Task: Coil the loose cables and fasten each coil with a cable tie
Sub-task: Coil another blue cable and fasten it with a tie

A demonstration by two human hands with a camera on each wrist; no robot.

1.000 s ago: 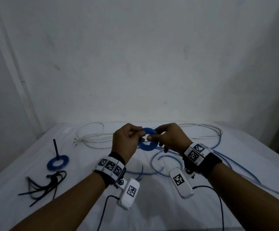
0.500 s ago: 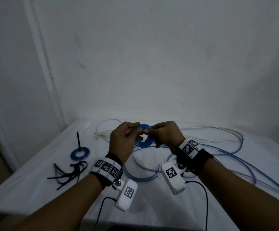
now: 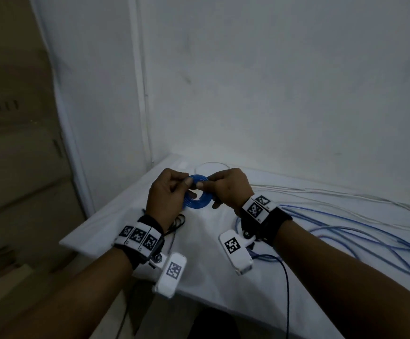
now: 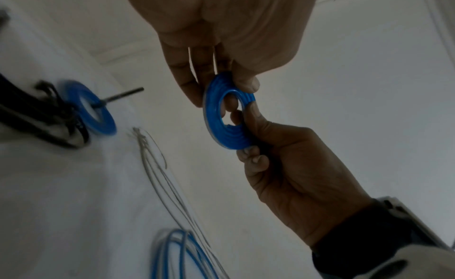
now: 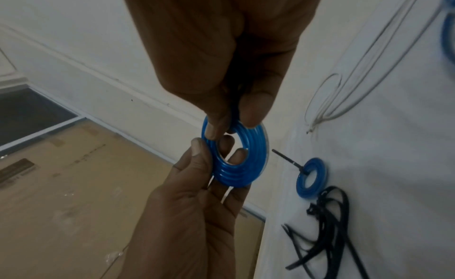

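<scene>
Head view, blue coil (image 3: 197, 193) between both grips

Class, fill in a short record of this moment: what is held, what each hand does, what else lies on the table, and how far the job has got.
Held: blue coil, lifted off the table
Left hand: pinches the coil's rim
Right hand: pinches the opposite rim
On the table: second blue coil with a black tie through it, black cable ties, loose blue cables, white cable
Stage: no tie visible on the held coil
</scene>
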